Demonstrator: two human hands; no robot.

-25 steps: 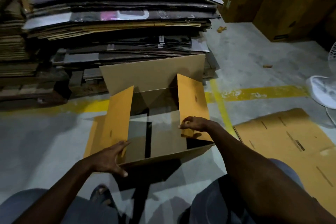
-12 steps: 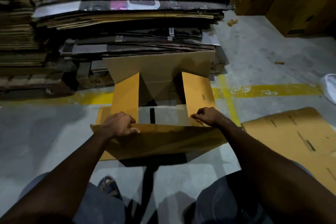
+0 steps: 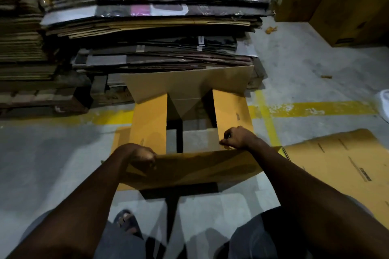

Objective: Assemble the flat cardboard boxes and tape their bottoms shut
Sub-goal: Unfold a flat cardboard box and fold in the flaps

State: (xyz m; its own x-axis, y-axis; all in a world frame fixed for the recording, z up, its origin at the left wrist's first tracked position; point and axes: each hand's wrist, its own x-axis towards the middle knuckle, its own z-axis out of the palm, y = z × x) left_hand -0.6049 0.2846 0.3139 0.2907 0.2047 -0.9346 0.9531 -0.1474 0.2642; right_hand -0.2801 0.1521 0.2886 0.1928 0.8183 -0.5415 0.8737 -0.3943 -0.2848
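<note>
Grey concrete floor [image 3: 42, 164], flattened cartons [image 3: 147, 23] stacked behind. The left hand [image 3: 142, 155] grips the near flap of the cardboard box [image 3: 200, 170] standing centre; the right hand [image 3: 237, 139] clutches that flap's right end, beside a flat sheet [image 3: 336, 164]

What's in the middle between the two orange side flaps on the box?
Just an open gap, seen in the head view: between the left flap and right flap of the box, grey floor shows through.

The flat cardboard [image 3: 336, 164] runs off the right edge.
</note>
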